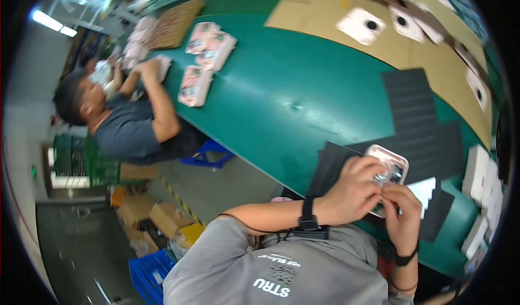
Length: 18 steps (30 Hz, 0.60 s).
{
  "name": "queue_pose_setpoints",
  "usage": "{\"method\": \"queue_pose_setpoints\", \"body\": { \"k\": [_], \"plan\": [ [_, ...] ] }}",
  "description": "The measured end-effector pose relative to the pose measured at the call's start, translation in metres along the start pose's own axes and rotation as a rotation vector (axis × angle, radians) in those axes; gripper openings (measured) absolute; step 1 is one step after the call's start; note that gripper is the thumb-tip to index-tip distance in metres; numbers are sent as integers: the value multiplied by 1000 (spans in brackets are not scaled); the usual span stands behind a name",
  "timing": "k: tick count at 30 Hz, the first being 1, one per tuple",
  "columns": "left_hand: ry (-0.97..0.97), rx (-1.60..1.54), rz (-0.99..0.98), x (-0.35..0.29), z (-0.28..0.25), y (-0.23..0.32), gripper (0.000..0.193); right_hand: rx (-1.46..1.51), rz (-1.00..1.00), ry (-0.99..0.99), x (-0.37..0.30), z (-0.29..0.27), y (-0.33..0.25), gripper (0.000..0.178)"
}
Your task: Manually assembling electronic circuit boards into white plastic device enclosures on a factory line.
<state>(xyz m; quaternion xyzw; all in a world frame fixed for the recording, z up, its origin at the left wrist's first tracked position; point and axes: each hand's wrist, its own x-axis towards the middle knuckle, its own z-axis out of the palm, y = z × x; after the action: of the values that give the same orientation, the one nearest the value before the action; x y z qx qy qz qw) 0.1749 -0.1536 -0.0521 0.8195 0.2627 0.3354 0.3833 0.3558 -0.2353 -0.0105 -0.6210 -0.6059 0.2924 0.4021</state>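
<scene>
A pale pink plastic housing [401, 157] lies open on dark foam sheets at the table's near right, showing dark and shiny parts inside. Over its middle and near end, my left hand [352, 190] bends with its fingers drawn together. My right hand [403, 205] meets it from the right, thumb and forefinger pinched close to the left fingertips. Whatever sits between the fingers is too small and blurred to name. Both hands cover much of the housing's inside. Beside my right hand lies a piece of white paper [426, 191].
Black foam sheets [409, 102] spread over the green table [303, 88]. White square panels with black discs [362, 26] rest on cardboard [311, 12] at the far side. White cases [476, 177] line the right edge. At left, a co-worker [135, 115] handles a piece near several pink housings [195, 85].
</scene>
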Motion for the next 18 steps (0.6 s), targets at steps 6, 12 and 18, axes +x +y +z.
{"method": "queue_pose_setpoints", "body": {
  "k": [6, 12, 18],
  "plan": [
    [41, 48, 97, -7, 0, -6, 13, 77, 159, -224, 24, -10, -10, 11],
    [20, 195, 212, -2, -6, -6, 13, -9, 43, -236, 28, -9, 0, 12],
    [13, 167, 179, -6, 0, -6, 13, 0, 173, -267, 27, -11, -2, 10]
  ]
}}
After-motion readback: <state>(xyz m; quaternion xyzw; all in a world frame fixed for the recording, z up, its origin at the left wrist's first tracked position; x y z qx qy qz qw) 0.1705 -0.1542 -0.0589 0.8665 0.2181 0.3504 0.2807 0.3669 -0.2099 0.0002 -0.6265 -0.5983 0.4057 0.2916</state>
